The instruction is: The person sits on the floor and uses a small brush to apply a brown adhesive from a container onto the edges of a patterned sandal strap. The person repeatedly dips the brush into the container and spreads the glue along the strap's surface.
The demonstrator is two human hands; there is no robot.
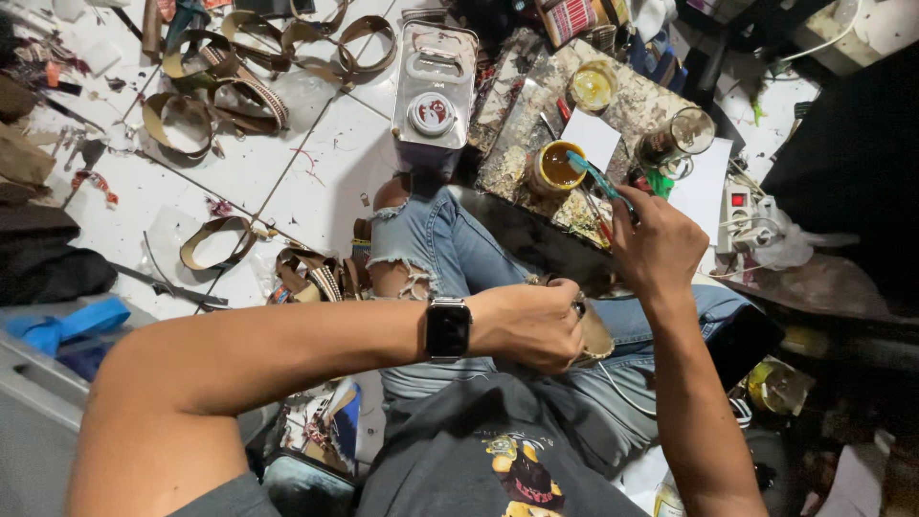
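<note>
Head view: our right hand point(659, 251) grips a teal brush point(595, 178) over the open glue jar point(555, 168) on the stained board point(627, 110). Our left hand point(532, 325) clasps a tan sandal piece point(595, 333) above our lap. A metal can point(436, 86) stands just left; straps point(251, 67) litter the tiled floor point(316, 163).

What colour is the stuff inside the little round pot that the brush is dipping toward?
Yellow-orange, like mustard. The small round pot shows best in the head view.

The left hand point(531, 325) covers most of a tan piece point(593, 333) at frame centre, so its shape cannot be told. The right hand point(659, 244) hides the lower end of the teal-handled tool point(598, 179). Brown straps point(251, 38) at upper left are cut off by the top edge
</note>
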